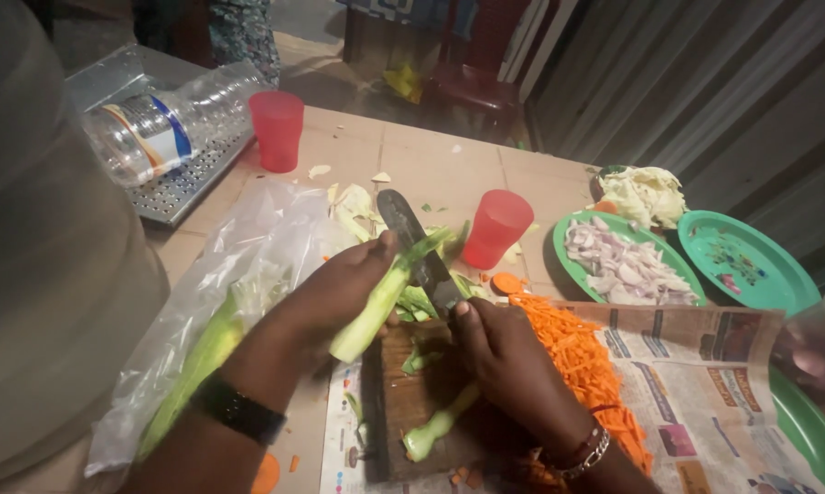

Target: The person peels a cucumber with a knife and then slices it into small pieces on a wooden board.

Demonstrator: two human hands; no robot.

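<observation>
I am holding a pale green vegetable stalk (382, 297) in my left hand (339, 291), raised at a slant above the wooden cutting board (403, 402), while my right hand (504, 352) is working a knife (419, 249) against its upper end. To do this step well, in my judgement, I should be keeping the blade shallow against the stalk so that it lifts only the outer skin, turning the stalk a little between strokes, and keeping my left thumb behind the line of the edge. My left fingers (368, 258) are closing together around the upper half of the stalk, clamped on it, with the lower end projecting free below my palm. My right fingers (467, 320) are curling tightly around the knife's handle, which my grip is hiding; the dark blade is pointing away from me, touching the stalk near its leafy tip. Another green stalk piece (442, 423) is lying on the board below my hands, and green trimmings (419, 302) are resting just beyond it. Shredded carrot (582, 361) is heaped on newspaper (705, 375) to my right, near a green plate of chopped onion (625, 265); a clear plastic bag (238, 274) of greens is lying to my left.
</observation>
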